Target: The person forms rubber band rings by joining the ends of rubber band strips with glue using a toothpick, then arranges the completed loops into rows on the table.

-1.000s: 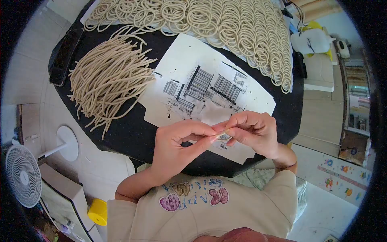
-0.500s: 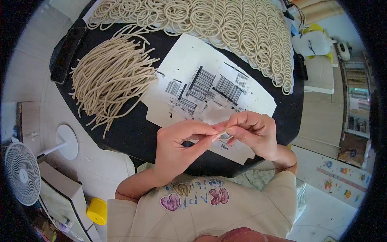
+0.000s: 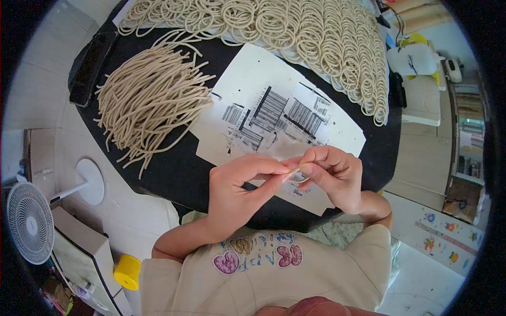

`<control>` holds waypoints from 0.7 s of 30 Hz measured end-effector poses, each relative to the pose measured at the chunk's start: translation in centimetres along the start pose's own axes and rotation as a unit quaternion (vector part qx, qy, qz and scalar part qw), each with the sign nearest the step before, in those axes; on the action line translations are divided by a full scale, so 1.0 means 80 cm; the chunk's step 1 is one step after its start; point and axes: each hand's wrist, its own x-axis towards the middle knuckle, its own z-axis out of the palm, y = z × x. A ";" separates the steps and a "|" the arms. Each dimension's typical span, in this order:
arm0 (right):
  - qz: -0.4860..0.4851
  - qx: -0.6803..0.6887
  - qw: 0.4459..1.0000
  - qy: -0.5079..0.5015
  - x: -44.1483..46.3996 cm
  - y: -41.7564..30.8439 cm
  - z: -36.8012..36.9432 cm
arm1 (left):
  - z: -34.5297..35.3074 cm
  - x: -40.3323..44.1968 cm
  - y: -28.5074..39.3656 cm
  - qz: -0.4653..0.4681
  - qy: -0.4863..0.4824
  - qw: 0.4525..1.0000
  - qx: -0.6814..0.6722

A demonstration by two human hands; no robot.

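Observation:
My left hand (image 3: 245,192) and my right hand (image 3: 336,178) meet over the front of a white cardboard sheet (image 3: 232,73). Thumb and fingers of each are pinched together on a short beige cord (image 3: 300,180), which curves in a small loop below the fingertips. Where its ends lie is hidden by the fingers. A bundle of loose beige cords (image 3: 150,100) lies to the left of the sheet. Behind it, many closed rings of the same cord (image 3: 271,23) are laid out in overlapping rows.
A dark phone (image 3: 92,68) rests at the left edge of the black-covered table (image 3: 163,181). Black barcode prints (image 3: 270,108) cover the sheet's middle. A white fan (image 3: 31,224) stands on the floor at left. White containers (image 3: 414,60) stand beyond the table's right side.
Both hands keep their pinch on the cord, with only slight finger movement. The whole view has shifted a little, so the table appears slightly farther right.

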 end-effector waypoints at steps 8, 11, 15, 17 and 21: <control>-0.006 0.001 1.000 0.018 -0.001 0.003 0.007 | -0.001 0.000 0.001 -0.001 0.019 1.000 -0.003; -0.011 0.001 1.000 0.022 -0.001 0.002 0.010 | 0.000 -0.001 0.001 -0.006 0.019 1.000 -0.015; -0.016 0.003 0.999 0.032 -0.001 0.002 0.013 | 0.000 -0.002 -0.001 -0.005 0.021 1.000 -0.017; -0.021 0.006 0.999 0.033 -0.001 0.002 0.013 | -0.002 -0.002 -0.001 -0.002 0.010 1.000 -0.011; -0.031 0.006 0.999 0.027 0.000 0.003 0.013 | -0.003 -0.002 -0.001 -0.004 0.004 1.000 -0.011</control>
